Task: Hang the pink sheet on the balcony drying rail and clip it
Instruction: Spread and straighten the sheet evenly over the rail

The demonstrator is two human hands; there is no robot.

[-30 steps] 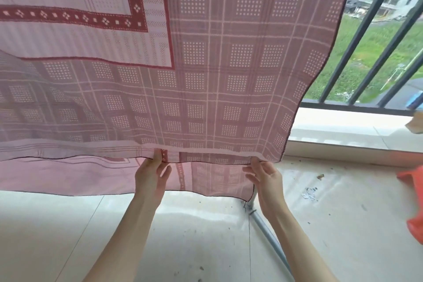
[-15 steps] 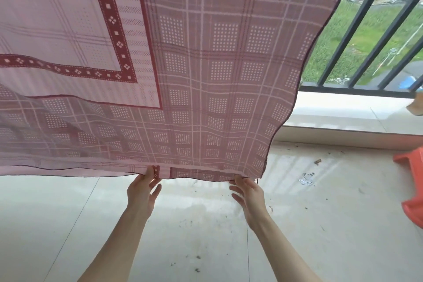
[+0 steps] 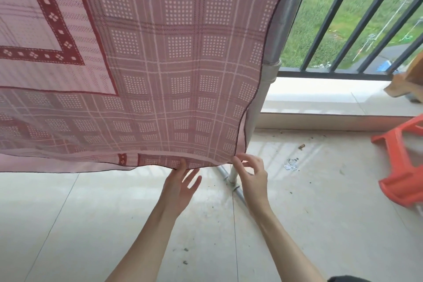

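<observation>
The pink sheet [image 3: 183,64], checked with dark red borders, hangs down from above and fills the upper left of the view. Its top and the rail it hangs from are out of frame. My left hand [image 3: 180,184] reaches up with straight, spread fingers whose tips touch the sheet's bottom hem. My right hand [image 3: 251,176] is at the sheet's lower right corner, thumb and forefinger at the hem, the other fingers loosely spread. A grey metal post [image 3: 274,52] of the drying stand rises just behind the sheet's right edge. No clip is visible.
Black balcony railing bars [image 3: 357,18] stand at the upper right above a white tiled ledge [image 3: 320,96]. An orange plastic stool [image 3: 402,167] lies at the right. A cardboard piece [image 3: 407,80] rests on the ledge. Small debris [image 3: 290,163] dots the tiled floor.
Both hands have shifted right along the bottom hem toward the corner. My left hand's fingers have straightened off the hem. The grey post has come into view.
</observation>
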